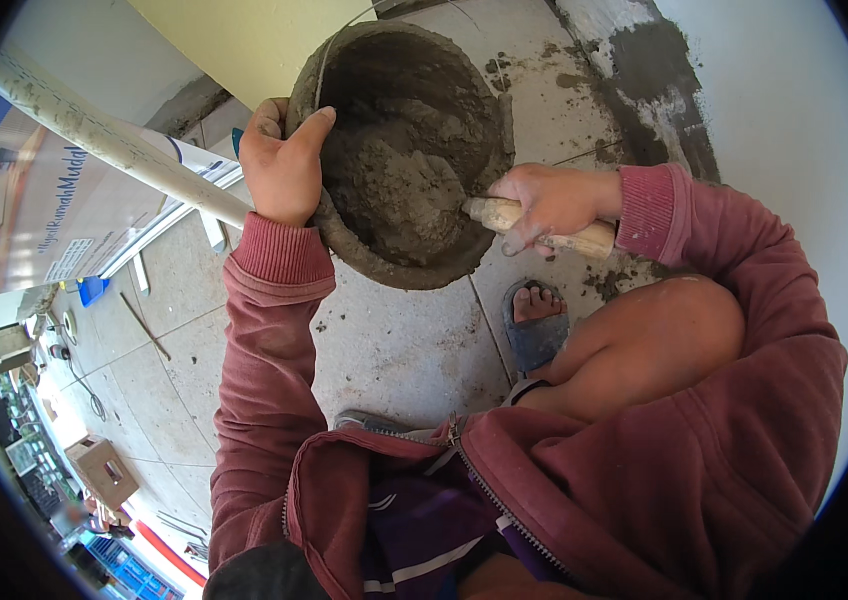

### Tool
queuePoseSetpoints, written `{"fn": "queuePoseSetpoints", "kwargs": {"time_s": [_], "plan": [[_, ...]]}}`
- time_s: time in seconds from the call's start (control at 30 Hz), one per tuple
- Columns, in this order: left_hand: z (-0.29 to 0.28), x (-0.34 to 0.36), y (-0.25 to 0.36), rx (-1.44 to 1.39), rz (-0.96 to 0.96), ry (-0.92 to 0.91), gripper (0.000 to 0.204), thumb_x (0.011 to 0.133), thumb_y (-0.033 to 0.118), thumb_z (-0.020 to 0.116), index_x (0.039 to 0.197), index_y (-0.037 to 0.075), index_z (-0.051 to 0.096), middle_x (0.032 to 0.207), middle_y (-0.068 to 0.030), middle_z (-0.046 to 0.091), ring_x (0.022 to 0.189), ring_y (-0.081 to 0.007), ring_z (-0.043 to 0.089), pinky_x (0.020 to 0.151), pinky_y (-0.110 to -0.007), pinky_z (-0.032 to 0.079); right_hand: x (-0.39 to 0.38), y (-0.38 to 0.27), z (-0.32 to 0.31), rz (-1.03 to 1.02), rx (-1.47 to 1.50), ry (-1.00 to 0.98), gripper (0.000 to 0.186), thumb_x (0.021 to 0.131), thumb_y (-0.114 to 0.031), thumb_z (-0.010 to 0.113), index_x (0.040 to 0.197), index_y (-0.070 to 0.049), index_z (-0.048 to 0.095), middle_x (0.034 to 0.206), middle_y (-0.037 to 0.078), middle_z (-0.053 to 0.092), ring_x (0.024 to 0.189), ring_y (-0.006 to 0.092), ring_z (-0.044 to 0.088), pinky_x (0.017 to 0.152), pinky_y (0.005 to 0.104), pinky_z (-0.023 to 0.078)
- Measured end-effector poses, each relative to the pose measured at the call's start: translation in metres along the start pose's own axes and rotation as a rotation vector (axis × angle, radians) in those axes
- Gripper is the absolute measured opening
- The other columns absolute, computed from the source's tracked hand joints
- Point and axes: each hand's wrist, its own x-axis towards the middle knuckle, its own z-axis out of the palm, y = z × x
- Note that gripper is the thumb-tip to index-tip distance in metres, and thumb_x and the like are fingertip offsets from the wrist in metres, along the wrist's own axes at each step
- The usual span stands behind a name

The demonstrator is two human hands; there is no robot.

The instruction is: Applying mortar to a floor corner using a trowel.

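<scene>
A mortar-caked bucket (332,236) with wet grey mortar (399,185) inside is at upper centre. My left hand (282,165) is closed on the bucket's left rim, its thumb over the edge. At the right rim, my right hand (544,208) grips the light wooden handle (584,240) of a tool whose working end is hidden in the bucket and mortar. A thin wire handle rises above the bucket.
Grey tiled floor (394,340) with mortar splatters lies around my sandalled foot (539,320). A white wall (784,150) stands on the right. A white pipe (114,140) crosses before a printed banner (44,210) at left. A blue dustpan (94,288) and wooden crate (102,465) are farther left.
</scene>
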Motion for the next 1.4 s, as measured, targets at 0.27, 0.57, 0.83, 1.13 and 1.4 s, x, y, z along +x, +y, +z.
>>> {"fn": "queuePoseSetpoints", "kwargs": {"time_s": [0.27, 0.57, 0.83, 1.13, 1.4], "plan": [[-0.015, 0.010, -0.006, 0.008, -0.058, 0.000, 0.018, 0.072, 0.008, 0.063, 0.080, -0.008, 0.056, 0.071, -0.0042, 0.058, 0.062, -0.0083, 0.047, 0.057, -0.021, 0.039, -0.005, 0.022, -0.012, -0.211, -1.009, 0.675, 0.044, 0.069, -0.023, 0.062, 0.106, -0.003, 0.050, 0.086, 0.015, 0.060, 0.076, 0.0336, 0.058, 0.069, 0.0402, 0.045], [-0.011, 0.007, 0.002, -0.028, -0.068, 0.001, 0.019, 0.072, 0.007, 0.063, 0.081, -0.009, 0.057, 0.074, -0.0061, 0.060, 0.065, -0.0089, 0.050, 0.060, -0.021, 0.041, -0.024, 0.047, -0.063, -0.217, -1.376, 1.057, 0.037, 0.073, -0.023, 0.056, 0.108, -0.011, 0.052, 0.095, 0.010, 0.058, 0.093, 0.0270, 0.055, 0.078, 0.0413, 0.041], [0.009, -0.001, 0.000, 0.065, -0.005, 0.064, 0.028, 0.068, 0.018, 0.068, 0.076, -0.007, 0.057, 0.065, -0.0076, 0.058, 0.059, -0.0109, 0.049, 0.057, -0.026, 0.042, 0.017, 0.044, -0.039, 0.046, -1.136, 0.683, 0.031, 0.067, -0.006, 0.053, 0.096, -0.011, 0.061, 0.096, 0.010, 0.061, 0.098, 0.0269, 0.054, 0.084, 0.0379, 0.040], [0.021, -0.005, 0.012, 0.147, 0.027, 0.077, 0.028, 0.068, 0.018, 0.068, 0.073, -0.006, 0.055, 0.060, -0.0066, 0.054, 0.056, -0.0103, 0.046, 0.054, -0.025, 0.040, 0.014, 0.068, -0.010, -0.055, -0.694, 0.578, 0.040, 0.063, -0.021, 0.063, 0.102, -0.008, 0.059, 0.088, 0.012, 0.063, 0.086, 0.0297, 0.059, 0.074, 0.0372, 0.046], [-0.001, -0.002, 0.000, 0.004, -0.024, -0.024, 0.015, 0.076, 0.006, 0.062, 0.084, -0.005, 0.056, 0.078, -0.0045, 0.058, 0.070, -0.0083, 0.048, 0.067, -0.021, 0.040, 0.005, 0.117, 0.010, 0.133, -0.185, 0.832, 0.054, 0.060, -0.026, 0.070, 0.110, -0.010, 0.057, 0.086, 0.014, 0.063, 0.082, 0.0293, 0.060, 0.074, 0.0354, 0.045]]}}
